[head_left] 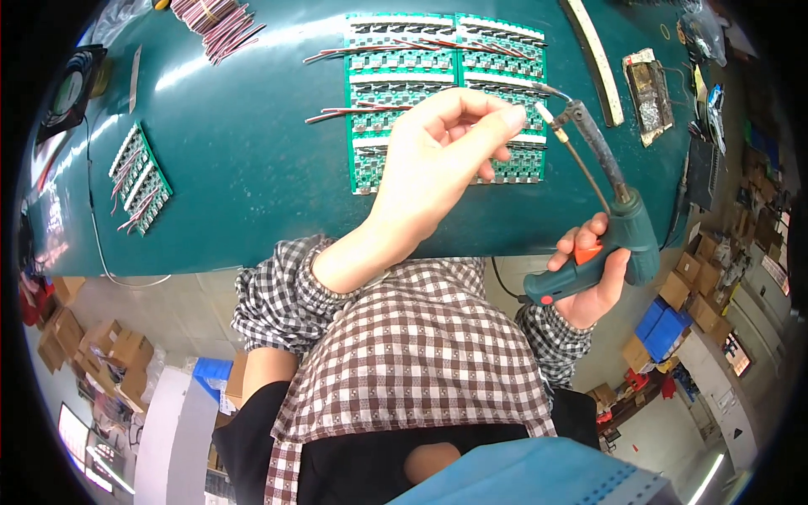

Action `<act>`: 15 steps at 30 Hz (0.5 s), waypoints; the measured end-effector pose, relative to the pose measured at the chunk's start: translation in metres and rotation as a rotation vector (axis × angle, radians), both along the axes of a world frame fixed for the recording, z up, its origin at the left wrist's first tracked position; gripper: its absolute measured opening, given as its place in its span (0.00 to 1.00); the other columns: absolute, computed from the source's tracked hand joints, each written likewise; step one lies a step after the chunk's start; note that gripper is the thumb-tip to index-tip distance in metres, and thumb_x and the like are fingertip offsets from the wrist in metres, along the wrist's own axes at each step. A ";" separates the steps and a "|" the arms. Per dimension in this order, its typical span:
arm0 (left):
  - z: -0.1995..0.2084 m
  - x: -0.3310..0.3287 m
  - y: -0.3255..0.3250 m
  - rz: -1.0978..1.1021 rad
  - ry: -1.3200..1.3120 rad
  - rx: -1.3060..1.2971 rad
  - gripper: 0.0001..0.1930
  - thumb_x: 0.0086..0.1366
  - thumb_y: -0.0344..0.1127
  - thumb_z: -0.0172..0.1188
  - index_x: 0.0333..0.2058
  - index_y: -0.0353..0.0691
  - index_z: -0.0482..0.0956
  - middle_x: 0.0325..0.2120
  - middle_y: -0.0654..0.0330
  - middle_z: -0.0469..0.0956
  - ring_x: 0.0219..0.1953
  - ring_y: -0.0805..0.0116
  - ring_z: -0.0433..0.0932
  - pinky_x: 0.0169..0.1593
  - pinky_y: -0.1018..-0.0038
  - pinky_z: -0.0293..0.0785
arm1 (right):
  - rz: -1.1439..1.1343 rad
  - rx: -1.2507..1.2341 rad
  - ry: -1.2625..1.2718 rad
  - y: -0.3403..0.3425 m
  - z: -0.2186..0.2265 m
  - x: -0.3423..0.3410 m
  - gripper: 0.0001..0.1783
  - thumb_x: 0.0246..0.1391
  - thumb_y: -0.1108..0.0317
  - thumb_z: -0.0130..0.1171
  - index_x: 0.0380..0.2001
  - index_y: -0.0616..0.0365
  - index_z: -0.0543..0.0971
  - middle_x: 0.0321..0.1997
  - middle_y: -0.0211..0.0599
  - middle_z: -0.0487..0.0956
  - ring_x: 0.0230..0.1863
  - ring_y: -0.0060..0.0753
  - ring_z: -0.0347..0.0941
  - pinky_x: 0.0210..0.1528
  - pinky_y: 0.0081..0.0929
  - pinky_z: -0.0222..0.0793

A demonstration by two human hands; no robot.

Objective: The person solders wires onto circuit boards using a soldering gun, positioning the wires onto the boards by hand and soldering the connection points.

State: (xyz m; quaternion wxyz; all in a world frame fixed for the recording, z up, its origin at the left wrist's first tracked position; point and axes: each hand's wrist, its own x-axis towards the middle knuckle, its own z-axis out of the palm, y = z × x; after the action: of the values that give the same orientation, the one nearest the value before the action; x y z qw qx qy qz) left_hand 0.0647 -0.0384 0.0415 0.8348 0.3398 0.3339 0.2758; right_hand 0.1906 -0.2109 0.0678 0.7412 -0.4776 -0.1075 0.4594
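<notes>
A green soldering gun (633, 236) with an orange-red trigger is gripped in my right hand (589, 290), at the table's front edge. Its tip (545, 111) points up and left, over the right edge of a panel of green circuit boards (362, 168). My left hand (446, 156) is above the middle of that panel, covering part of it. Thumb and forefinger are pressed together near the soldering tip; whatever they pinch is hidden. Red and black wires (337, 54) lie across the upper boards, some sticking out past the left side.
On the green table (252, 160), a wire bundle (210, 23) lies at the far left. A smaller board piece (141, 181) with wires and a black fan (71, 91) are at left. A cream strip (596, 59) and a dark, dirty block (648, 97) lie at right.
</notes>
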 end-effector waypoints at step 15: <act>-0.014 0.004 -0.002 0.105 -0.167 -0.237 0.06 0.61 0.32 0.56 0.34 0.36 0.76 0.28 0.63 0.77 0.26 0.80 0.72 0.31 0.85 0.68 | -0.010 -0.100 -0.190 0.006 -0.006 -0.011 0.25 0.56 0.55 0.52 0.44 0.69 0.66 0.32 0.40 0.73 0.31 0.35 0.75 0.24 0.26 0.77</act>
State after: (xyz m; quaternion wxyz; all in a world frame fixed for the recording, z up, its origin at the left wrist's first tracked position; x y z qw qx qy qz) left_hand 0.0683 -0.0401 0.0278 0.8783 0.1969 0.3108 0.3053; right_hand 0.1794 -0.2044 0.0616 0.7051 -0.5559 -0.1516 0.4132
